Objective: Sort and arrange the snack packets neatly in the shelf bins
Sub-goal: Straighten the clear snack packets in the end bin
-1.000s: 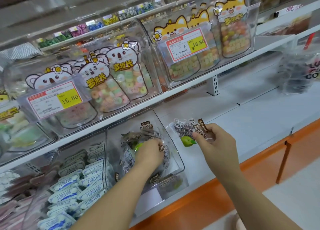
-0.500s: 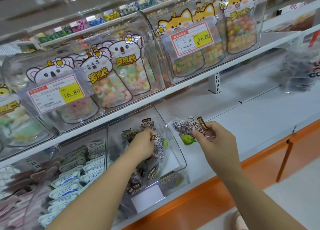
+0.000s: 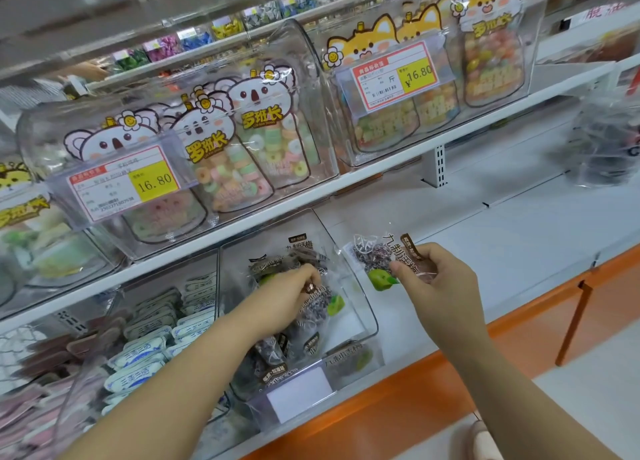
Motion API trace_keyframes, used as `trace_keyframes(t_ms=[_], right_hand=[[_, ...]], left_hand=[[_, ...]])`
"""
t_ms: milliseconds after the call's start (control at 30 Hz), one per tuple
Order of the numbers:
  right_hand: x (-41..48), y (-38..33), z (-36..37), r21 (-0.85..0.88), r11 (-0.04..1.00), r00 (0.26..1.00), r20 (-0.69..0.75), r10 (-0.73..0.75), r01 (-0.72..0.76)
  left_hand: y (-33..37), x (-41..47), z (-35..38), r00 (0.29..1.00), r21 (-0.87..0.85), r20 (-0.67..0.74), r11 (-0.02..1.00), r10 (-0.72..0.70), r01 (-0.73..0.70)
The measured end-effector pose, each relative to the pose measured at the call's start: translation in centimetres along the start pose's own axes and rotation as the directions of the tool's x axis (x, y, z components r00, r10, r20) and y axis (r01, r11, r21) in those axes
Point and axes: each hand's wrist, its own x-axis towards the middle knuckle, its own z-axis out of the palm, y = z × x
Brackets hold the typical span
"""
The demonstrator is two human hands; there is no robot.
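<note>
The right hand (image 3: pixel 446 286) pinched a loose packet (image 3: pixel 374 262) by its lower right corner, thumb over fingers, holding it above the white shelf (image 3: pixel 502 251) just right of centre frame. Beside it on the left, the left hand (image 3: pixel 284 296) reached into the clear bin (image 3: pixel 367 321), fingers curled on a top packet (image 3: pixel 318 300) of the dark heap inside. Further left sat white-and-blue packets (image 3: pixel 149 352). Across the upper shelf stood koala candy bags (image 3: pixel 263 137) behind a price tag (image 3: pixel 124 182).
</note>
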Motion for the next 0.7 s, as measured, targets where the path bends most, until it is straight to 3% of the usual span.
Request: trace_keyframes(t_ms=[233, 333, 467, 533, 600, 700], right_hand=[[-0.1, -0.2, 0.3, 0.004, 1.000, 1.000, 0.002, 0.006, -0.006], [-0.3, -0.4, 0.3, 0.001, 1.000, 1.000, 0.002, 0.004, -0.004], [-0.3, -0.3, 0.2, 0.011, 1.000, 1.000, 0.002, 0.004, -0.004], [-0.3, -0.3, 0.1, 0.013, 1.000, 1.000, 0.005, 0.003, -0.003], [-0.3, -0.2, 0.0, 0.010, 1.000, 1.000, 0.008, 0.004, -0.004], [-0.2, -0.2, 0.1, 0.010, 1.000, 1.000, 0.013, 0.013, -0.013]], left_hand=[[1.3, -0.6, 0.5, 0.991, 0.027, 0.086, 0.994, 0.100, -0.103], [2.0, -0.3, 0.3, 0.980, 0.225, 0.163, 0.963, 0.114, -0.150], [3.2, -0.3, 0.2, 0.964, 0.489, 0.247, 0.846, 0.099, -0.213], [3.3, -0.4, -0.4, 0.952, 0.396, 0.303, 0.901, 0.053, -0.176], [2.7, -0.7, -0.9, 0.930, 0.146, 0.368, 0.987, 0.008, -0.066], [1.6, -1.3, -0.9, 0.924, -0.028, 0.381, 0.999, 0.039, -0.031]])
